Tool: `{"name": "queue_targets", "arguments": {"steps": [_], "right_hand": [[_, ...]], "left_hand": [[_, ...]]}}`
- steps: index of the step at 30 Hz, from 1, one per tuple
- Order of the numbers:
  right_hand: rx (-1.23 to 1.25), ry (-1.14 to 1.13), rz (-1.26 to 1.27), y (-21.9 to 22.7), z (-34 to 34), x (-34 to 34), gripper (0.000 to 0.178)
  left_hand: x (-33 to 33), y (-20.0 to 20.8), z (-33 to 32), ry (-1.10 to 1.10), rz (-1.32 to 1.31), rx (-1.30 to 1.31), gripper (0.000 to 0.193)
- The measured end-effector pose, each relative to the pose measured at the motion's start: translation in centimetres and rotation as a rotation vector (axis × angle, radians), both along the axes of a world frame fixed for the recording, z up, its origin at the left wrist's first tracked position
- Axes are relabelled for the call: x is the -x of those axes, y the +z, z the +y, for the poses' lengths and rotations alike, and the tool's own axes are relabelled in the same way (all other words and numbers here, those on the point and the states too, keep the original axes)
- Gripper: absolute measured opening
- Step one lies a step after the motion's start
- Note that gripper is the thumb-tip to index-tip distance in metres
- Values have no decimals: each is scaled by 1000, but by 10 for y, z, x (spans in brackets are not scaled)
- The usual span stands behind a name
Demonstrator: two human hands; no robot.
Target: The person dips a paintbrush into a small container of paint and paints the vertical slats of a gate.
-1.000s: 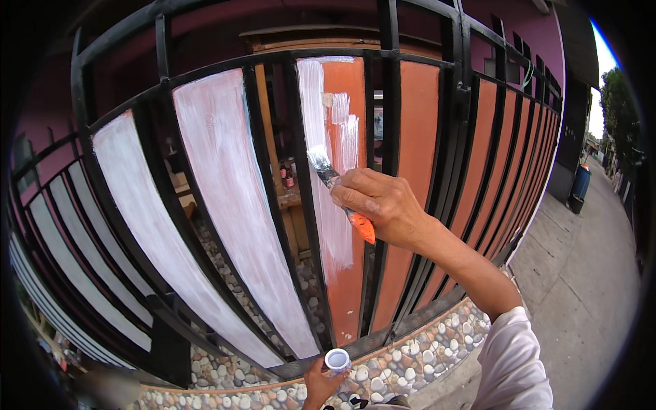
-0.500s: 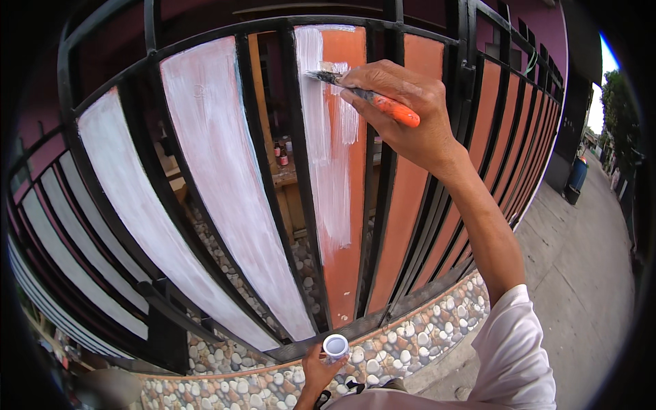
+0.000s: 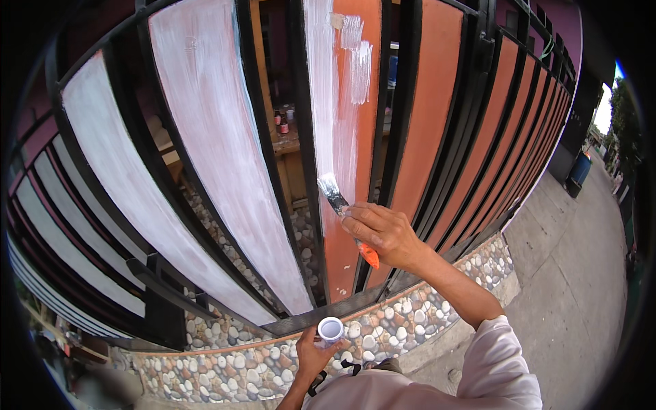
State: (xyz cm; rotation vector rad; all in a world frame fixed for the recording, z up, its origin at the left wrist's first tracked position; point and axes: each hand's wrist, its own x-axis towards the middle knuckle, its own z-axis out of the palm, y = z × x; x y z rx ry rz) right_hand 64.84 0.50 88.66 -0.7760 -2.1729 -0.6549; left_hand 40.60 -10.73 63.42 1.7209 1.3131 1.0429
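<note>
My right hand [image 3: 383, 234] is closed round an orange-handled paintbrush [image 3: 337, 198]. The brush's white-loaded bristles touch the lower part of an orange slat [image 3: 348, 263], whose upper part carries uneven white paint along its left side and in patches toward the right. Low in front of me, my left hand [image 3: 316, 352] grips a small cup of white paint [image 3: 331, 331] and keeps it upright. To the left of the worked slat stands a slat coated in streaky white [image 3: 212, 137].
Black metal bars [image 3: 311, 137] frame the slats. Several bare orange slats [image 3: 432, 102] continue to the right. Below runs a pebble-faced ledge [image 3: 273, 369], with concrete pavement [image 3: 560, 273] to the right. Small bottles [image 3: 283, 123] show behind the fence, and a blue barrel [image 3: 579, 171] stands farther off.
My right hand has brought the brush from the slat's top down to its lower part. The view has tilted downward. The paint cup stays in my left hand.
</note>
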Motion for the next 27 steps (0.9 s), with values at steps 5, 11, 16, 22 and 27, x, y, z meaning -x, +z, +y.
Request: {"name": "queue_targets", "arguments": {"steps": [5, 11, 16, 22, 27], "right_hand": [[231, 13, -25, -54, -10, -5, 28], [515, 6, -92, -45, 0, -8, 34], [79, 7, 145, -2, 8, -13, 37], [-118, -20, 94, -47, 3, -3, 41], [123, -51, -3, -126, -13, 7, 38]], "left_hand": [[1, -1, -2, 4, -12, 9, 59], [2, -3, -4, 4, 17, 17, 59], [2, -2, -6, -4, -3, 17, 60], [1, 2, -7, 14, -29, 30, 60], [3, 3, -8, 11, -39, 21, 60]]}}
